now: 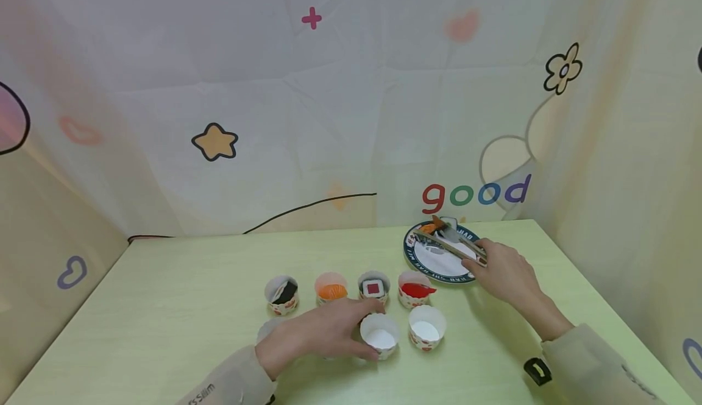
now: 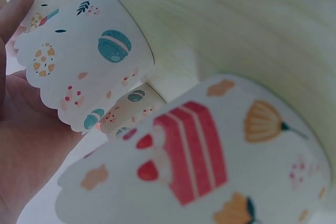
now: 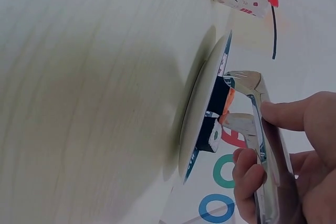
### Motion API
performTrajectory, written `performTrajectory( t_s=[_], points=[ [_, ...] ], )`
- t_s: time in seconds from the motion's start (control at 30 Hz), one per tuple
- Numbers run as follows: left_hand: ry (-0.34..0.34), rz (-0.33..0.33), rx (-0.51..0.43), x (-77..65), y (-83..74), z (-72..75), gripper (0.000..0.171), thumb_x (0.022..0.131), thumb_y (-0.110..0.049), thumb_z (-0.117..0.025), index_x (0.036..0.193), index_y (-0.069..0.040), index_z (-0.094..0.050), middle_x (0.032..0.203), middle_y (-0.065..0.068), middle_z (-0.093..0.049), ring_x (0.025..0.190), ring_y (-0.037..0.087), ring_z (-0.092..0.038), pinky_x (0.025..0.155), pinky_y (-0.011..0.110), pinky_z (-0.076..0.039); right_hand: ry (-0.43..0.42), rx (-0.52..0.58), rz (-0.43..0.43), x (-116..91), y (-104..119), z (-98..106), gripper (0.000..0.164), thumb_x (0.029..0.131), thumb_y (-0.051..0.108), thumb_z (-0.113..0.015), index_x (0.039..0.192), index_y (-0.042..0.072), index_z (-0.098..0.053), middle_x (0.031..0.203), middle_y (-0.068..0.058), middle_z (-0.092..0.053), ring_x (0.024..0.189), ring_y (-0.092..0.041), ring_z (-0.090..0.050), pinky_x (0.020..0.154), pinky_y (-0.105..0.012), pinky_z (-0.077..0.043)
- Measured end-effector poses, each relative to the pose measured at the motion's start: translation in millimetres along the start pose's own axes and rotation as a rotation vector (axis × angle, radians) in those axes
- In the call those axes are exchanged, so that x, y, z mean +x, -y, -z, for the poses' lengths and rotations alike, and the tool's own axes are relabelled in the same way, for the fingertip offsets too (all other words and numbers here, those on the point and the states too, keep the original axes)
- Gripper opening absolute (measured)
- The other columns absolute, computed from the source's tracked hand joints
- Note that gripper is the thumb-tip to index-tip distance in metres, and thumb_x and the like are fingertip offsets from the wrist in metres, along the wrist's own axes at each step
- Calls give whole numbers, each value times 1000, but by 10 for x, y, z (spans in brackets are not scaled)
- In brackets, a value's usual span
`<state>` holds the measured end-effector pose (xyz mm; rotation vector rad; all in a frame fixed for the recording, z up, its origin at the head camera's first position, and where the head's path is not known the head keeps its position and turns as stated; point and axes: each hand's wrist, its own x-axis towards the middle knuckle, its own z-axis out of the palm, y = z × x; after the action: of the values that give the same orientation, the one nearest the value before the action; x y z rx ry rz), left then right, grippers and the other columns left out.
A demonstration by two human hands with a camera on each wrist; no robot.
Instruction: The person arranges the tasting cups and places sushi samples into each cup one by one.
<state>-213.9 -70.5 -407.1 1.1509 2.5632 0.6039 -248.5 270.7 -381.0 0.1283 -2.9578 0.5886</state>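
My left hand (image 1: 337, 326) grips a paper cup (image 1: 379, 338) with white inside, thumb at its near side and fingers at the far side. In the left wrist view, two more printed cups stand close by, one with a cake picture (image 2: 194, 156) and one with macarons (image 2: 89, 61). My right hand (image 1: 507, 271) holds metal tongs (image 1: 450, 248) over a round plate (image 1: 444, 265) with a dark lettered rim. The tong tips are spread close over sushi pieces on the plate, one dark with orange (image 3: 230, 100), another a black-wrapped roll (image 3: 210, 135).
A back row of cups holds a black-and-white piece (image 1: 285, 292), an orange piece (image 1: 333, 291), a square roll (image 1: 373, 288) and a red piece (image 1: 415, 290). Another white cup (image 1: 426, 330) stands right of the left hand. A printed curtain (image 1: 329, 119) hangs behind the table.
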Motion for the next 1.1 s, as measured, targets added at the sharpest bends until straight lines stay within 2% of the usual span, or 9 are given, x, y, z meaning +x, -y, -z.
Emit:
performTrajectory(
  t_s=[0.4, 0.7, 1.1],
  points=[
    [17, 16, -17, -25, -11, 21, 68, 85, -47, -83, 140, -22, -52, 118, -12, -63, 95, 3, -57, 89, 25, -50, 42, 50, 20, 66, 32, -25, 52, 98, 23, -68, 126, -18, -53, 91, -16, -59, 78, -28, -53, 60, -34, -38],
    [19, 28, -23, -34, -16, 20, 70, 85, -48, -84, 141, -23, -50, 119, -12, -63, 95, 3, -57, 89, 25, -49, 80, 65, 10, 108, 109, -36, 47, 98, 21, -70, 122, -17, -55, 87, -15, -57, 77, -27, -54, 59, -33, -41],
    [16, 19, -30, -31, -13, 13, 70, 85, -47, -84, 141, -21, -50, 121, -10, -63, 97, 2, -57, 90, 25, -49, 123, 43, 10, 165, 85, -62, 43, 100, 21, -68, 120, -15, -57, 87, -13, -58, 77, -26, -55, 59, -33, -43]
  ],
)
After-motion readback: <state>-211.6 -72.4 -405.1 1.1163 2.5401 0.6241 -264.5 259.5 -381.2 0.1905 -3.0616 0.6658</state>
